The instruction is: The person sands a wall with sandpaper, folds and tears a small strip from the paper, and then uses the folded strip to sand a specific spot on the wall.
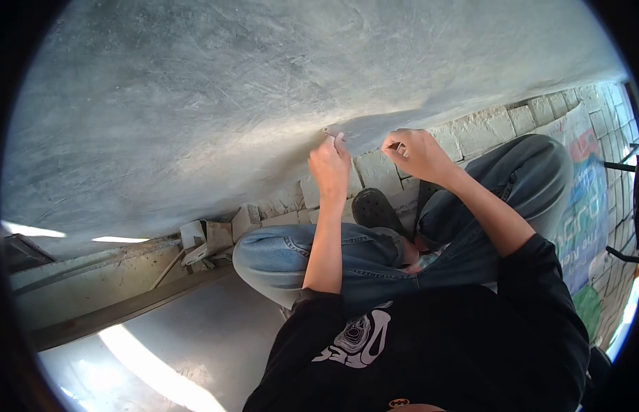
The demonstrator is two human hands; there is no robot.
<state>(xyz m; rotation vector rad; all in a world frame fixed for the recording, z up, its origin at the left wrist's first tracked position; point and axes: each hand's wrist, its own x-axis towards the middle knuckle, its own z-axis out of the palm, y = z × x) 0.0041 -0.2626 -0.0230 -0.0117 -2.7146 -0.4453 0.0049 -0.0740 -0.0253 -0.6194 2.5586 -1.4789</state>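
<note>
My left hand is closed near the grey wall. A short, thin brownish stick with a small pale tip pokes out above its thumb, close to the wall surface. What kind of thing it is, I cannot make out. To the right, my right hand is held up with its fingers curled towards the thumb. Something thin and pale shows inside the curl, too small to name. The two hands are apart.
My bent legs in jeans and a dark clog are below the hands. Pale bricks run along the wall's foot. Broken blocks lie left, above a shiny metal sheet. A printed banner spreads at right.
</note>
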